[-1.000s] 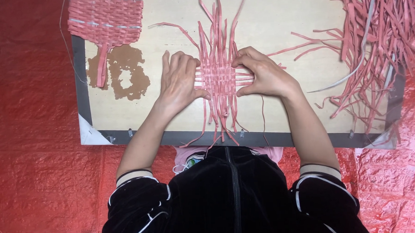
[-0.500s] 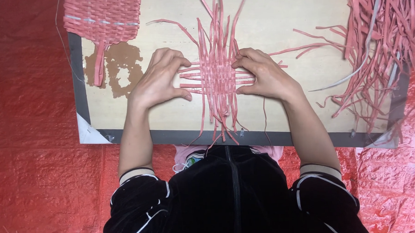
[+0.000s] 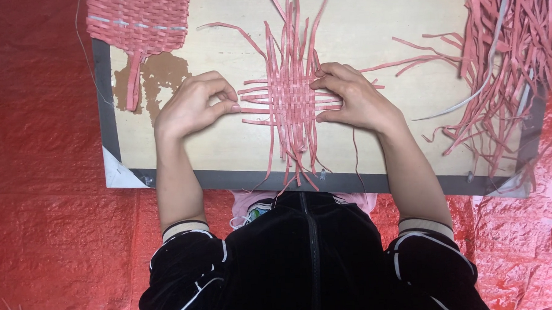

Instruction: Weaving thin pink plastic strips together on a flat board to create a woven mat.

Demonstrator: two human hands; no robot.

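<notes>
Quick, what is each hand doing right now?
Left hand: fingers pinched on a pink strip end of the weave.
Right hand: pressing on the weave, fingers curled.

Your woven patch (image 3: 291,99): salmon-pink strips in checker over-under pattern. Loose strip pile (image 3: 505,55) at your right: same pink, few pale grey-white strips mixed in. Finished woven mat (image 3: 138,22) at your upper left: pink basket weave, one pale line across it. Your board (image 3: 382,41): pale tan wood, grey border, brown patch where surface has peeled. Sheet (image 3: 38,181) under board: bright red, crinkled, shiny. Your sleeves (image 3: 188,262): black, cream cuff band, thin white piping.
</notes>
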